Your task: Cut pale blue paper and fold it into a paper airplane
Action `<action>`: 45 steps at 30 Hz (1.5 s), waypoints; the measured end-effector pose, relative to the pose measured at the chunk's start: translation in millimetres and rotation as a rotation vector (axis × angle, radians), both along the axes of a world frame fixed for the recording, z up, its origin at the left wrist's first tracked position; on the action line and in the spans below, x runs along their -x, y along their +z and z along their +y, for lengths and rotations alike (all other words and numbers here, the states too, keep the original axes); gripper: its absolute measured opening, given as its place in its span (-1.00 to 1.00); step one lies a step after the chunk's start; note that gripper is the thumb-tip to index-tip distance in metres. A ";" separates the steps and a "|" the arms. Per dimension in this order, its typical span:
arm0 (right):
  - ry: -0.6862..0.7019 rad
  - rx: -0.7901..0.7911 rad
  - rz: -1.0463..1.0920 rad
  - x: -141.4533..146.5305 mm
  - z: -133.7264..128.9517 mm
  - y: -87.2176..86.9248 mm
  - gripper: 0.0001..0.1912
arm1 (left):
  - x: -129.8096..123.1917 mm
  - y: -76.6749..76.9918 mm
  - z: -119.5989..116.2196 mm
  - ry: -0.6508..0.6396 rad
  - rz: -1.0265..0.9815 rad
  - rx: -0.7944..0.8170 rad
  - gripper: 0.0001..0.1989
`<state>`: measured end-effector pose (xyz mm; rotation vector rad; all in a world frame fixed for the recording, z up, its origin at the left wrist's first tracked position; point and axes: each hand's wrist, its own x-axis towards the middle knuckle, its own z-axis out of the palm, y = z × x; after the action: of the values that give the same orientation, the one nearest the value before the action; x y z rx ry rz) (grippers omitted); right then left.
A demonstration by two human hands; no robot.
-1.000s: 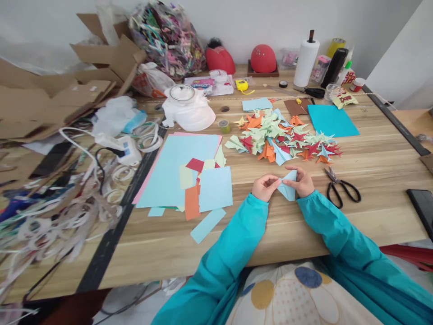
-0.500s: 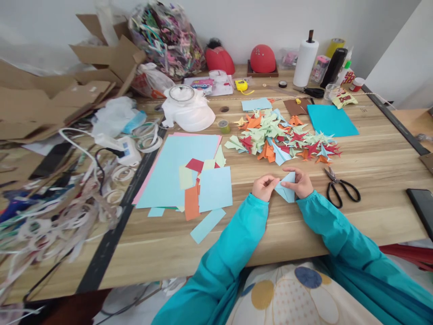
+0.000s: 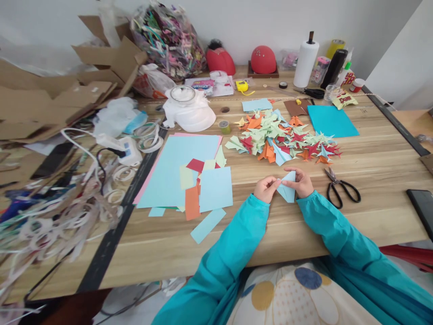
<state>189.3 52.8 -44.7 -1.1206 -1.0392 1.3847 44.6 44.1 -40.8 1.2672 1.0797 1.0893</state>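
Observation:
Between my two hands is a light blue piece of folded paper [image 3: 287,193], held just above the wooden table. My left hand [image 3: 267,188] pinches its left corner between thumb and fingertips. With thumb in front and fingers behind, my right hand [image 3: 301,183] grips the upper right side. Fold lines show on the paper's face; its back is hidden. Beyond my hands lies a heap of small folded paper birds [image 3: 270,131] in green, orange, red and blue. Black-handled scissors [image 3: 341,187] rest to the right of my right hand.
Left of my hands are a blue paper square [image 3: 216,189], a blue strip [image 3: 208,225] and large sheets [image 3: 169,171]. A turquoise paper stack [image 3: 333,121] lies at the back right, a phone [image 3: 421,210] at the right edge. Tangled ribbons [image 3: 67,212] cover the left side.
My left hand has shifted very slightly to the right along the paper's left corner. The right hand keeps its grip, and the camera view has moved a little.

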 end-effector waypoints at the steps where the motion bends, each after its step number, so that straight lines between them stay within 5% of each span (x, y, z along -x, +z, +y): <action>1: 0.008 0.003 0.013 0.0 0.1 -0.7 -0.46 | 0.3 1.1 0.1 0.004 -0.001 -0.016 -0.62; 13: 0.080 0.114 0.187 0.0 -2.7 -0.6 -0.39 | 0.5 -5.0 3.3 -0.051 -0.163 0.104 -0.62; 22: -0.056 0.008 0.111 -1.0 1.1 -2.0 -0.35 | 2.4 -13.7 6.7 0.023 -0.302 0.226 -0.65; 30: 0.156 0.041 -0.022 -1.0 -1.2 -4.5 -0.43 | 6.0 -11.5 10.5 0.154 -0.217 0.171 -0.73; 35: 0.275 0.012 -0.100 1.9 -4.9 0.6 -0.66 | 7.1 1.0 8.6 0.109 -0.114 0.140 -0.72; 45: 0.311 -0.143 -0.323 -0.7 -5.5 -11.5 -0.55 | 6.8 -8.6 7.5 -0.023 -0.066 0.071 -0.68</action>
<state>190.0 47.3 -56.2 -1.1325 -1.5755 1.3673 37.8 51.6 -49.4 1.1771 1.0428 1.0599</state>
